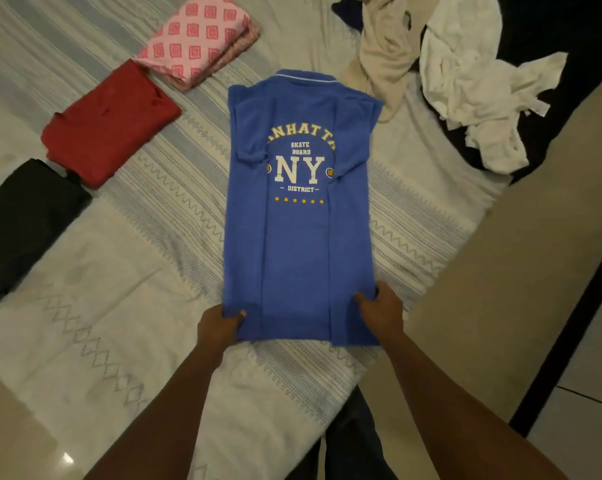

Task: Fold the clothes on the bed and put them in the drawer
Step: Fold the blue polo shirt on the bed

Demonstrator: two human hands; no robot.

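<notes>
A blue cotton polo shirt with a white "NY" print (pixel 299 244) lies flat in the middle of the frame on a bed with a white-and-grey patterned cover (pixel 119 306). Its collar points to the top of the frame, and both sides and sleeves are folded inward, so it forms one long strip.

The left hand (pixel 220 327) holds the shirt's lower left corner. Its grip is closed on the hem, thumb on top of the cloth and fingers underneath. The right hand (pixel 381 315) holds the lower right edge in the same way, its grip pinching the fabric just above the hem.

Three folded pieces lie in a diagonal row in the left part of the frame, all apart from the shirt:
- a pink-and-white diamond-patterned cloth (pixel 199 39) at the upper left
- a red garment (pixel 109 123) just below it
- a black garment (pixel 26 223) at the left edge

In the upper right a crumpled beige garment (pixel 382 53) and a crumpled white garment (pixel 472 88) lie heaped together — the beige one reaches down beside the shirt's right shoulder. A pale tiled floor (pixel 587 427) shows at the lower right.
</notes>
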